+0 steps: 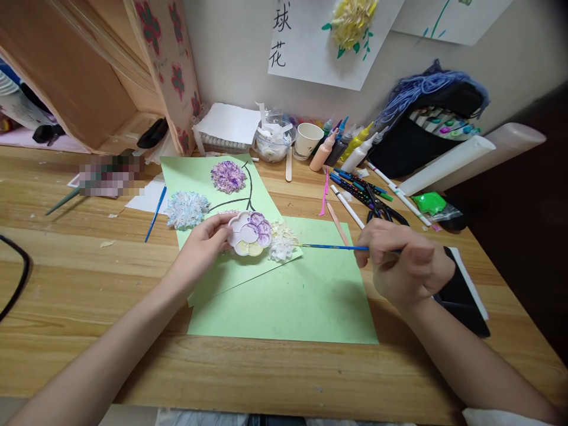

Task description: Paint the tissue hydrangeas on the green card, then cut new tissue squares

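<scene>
My left hand (205,241) grips the edge of a white flower-shaped paint palette (249,233) smeared with purple and yellow paint, held just above a green paper sheet (222,195). My right hand (402,260) is closed on a thin blue paintbrush (332,247) that points left, its tip touching a white and pale yellow paper flower (281,242). A purple paper flower (228,176) and a light blue paper flower (186,209) sit on the same sheet, joined by a drawn black stem. A second green sheet (306,296) lies underneath, nearer me.
Paint bottles (339,147), a paper cup (307,139) and a clear bowl of paper scraps (271,144) stand at the back. Markers and scissors (373,198) lie to the right. A black notebook (464,296) lies under my right wrist. A wooden cabinet (89,71) stands back left.
</scene>
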Demonstrator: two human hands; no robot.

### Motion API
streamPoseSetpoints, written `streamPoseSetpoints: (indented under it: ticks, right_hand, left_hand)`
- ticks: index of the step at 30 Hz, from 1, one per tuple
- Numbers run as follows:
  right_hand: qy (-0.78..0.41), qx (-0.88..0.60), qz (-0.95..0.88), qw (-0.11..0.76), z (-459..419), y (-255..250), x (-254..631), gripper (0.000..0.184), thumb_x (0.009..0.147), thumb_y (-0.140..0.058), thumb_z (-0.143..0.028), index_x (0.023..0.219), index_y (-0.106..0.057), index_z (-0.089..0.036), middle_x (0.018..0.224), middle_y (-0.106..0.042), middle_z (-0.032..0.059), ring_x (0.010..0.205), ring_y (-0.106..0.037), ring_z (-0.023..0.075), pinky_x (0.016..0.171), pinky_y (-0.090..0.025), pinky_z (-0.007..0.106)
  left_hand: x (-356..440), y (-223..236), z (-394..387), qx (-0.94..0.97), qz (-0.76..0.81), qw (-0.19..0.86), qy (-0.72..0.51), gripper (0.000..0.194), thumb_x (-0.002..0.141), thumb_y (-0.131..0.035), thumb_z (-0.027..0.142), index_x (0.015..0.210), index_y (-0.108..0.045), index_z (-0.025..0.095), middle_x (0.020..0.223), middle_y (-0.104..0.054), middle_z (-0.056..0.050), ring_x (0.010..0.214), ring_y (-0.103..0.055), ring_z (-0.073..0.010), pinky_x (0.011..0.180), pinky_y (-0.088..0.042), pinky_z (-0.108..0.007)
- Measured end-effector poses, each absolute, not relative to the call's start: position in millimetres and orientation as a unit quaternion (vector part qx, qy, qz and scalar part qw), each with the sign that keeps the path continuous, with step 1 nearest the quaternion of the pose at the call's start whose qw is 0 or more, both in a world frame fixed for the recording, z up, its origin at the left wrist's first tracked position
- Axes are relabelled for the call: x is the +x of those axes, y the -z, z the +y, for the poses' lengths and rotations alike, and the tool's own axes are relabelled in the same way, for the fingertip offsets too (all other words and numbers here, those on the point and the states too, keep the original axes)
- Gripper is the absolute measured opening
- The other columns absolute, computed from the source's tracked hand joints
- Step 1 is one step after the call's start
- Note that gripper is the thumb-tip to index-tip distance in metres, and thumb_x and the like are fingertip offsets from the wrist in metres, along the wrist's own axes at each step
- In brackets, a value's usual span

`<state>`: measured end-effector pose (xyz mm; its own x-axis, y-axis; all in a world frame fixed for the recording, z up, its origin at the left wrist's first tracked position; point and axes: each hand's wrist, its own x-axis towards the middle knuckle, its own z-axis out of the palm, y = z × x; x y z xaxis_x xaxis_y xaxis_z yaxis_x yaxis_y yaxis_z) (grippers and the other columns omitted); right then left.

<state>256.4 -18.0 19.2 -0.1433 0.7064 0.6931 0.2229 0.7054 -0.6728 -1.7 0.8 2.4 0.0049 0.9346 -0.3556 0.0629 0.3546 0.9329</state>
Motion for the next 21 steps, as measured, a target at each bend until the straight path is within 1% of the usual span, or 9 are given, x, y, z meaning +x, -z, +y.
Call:
streamPoseSetpoints:
  ticks: [3, 7, 10, 16, 21]
  right_hand:
    - [-0.22, -0.307, -0.734, 0.564, -18.6, -17.8, 255.0, 0.048, 0.096, -0.033, -0.038, 0.056, -0.049, -0.018, 0.048, -0.047, -0.0001, 0.046, -0.044, 0.0115, 0.046, -0.032, 0.029]
    - [-0.185, -0.298, -0.735, 0.58, -16.3, -14.6, 253.5, 0.043, 0.096, -0.035, -0.031, 0.058, -0.051, -0.018, 0.05, -0.047, -0.0008, 0.045, -0.043, 0.0107, 0.046, -0.032, 0.029]
    - [-0.19, -0.295, -0.725, 0.593, -15.1, -14.7, 253.7, 0.043, 0.096, -0.035, -0.031, 0.058, -0.051, -0.018, 0.05, -0.047, -0.0009, 0.045, -0.044, 0.0106, 0.046, -0.033, 0.029]
    - [-0.195, -0.292, -0.739, 0.575, -15.2, -13.2, 252.7, 0.04, 0.096, -0.035, -0.029, 0.062, -0.053, -0.019, 0.051, -0.049, -0.0008, 0.045, -0.045, 0.0111, 0.046, -0.034, 0.029]
    - [-0.198, -0.295, -0.725, 0.591, -17.3, -15.5, 254.0, 0.043, 0.096, -0.035, -0.032, 0.059, -0.052, -0.018, 0.049, -0.047, -0.0009, 0.044, -0.045, 0.0111, 0.046, -0.033, 0.029]
  left_hand:
    - [-1.2, -3.5, 0.9, 0.419, 0.596, 0.568, -0.381, 0.046, 0.073, -0.06, 0.032, 0.116, -0.062, 0.016, 0.103, -0.066, -0.007, 0.08, -0.057, -0.0163, 0.068, -0.048, -0.026]
    - [-1.0, -3.8, 0.8, 0.422, 0.594, 0.566, -0.386, 0.046, 0.072, -0.059, 0.03, 0.116, -0.062, 0.015, 0.101, -0.066, -0.007, 0.078, -0.057, -0.0164, 0.066, -0.047, -0.026]
    - [-1.5, -2.5, 1.1, 0.425, 0.59, 0.568, -0.387, 0.046, 0.072, -0.059, 0.03, 0.115, -0.062, 0.016, 0.098, -0.067, -0.007, 0.077, -0.058, -0.0167, 0.065, -0.047, -0.026]
    - [-1.8, -1.7, 1.3, 0.423, 0.597, 0.562, -0.386, 0.046, 0.071, -0.06, 0.032, 0.115, -0.063, 0.017, 0.097, -0.067, -0.007, 0.08, -0.058, -0.0179, 0.069, -0.048, -0.028]
    - [-2.8, 0.5, 1.6, 0.428, 0.589, 0.567, -0.384, 0.046, 0.073, -0.059, 0.032, 0.116, -0.062, 0.017, 0.101, -0.066, -0.007, 0.08, -0.058, -0.0173, 0.068, -0.047, -0.027]
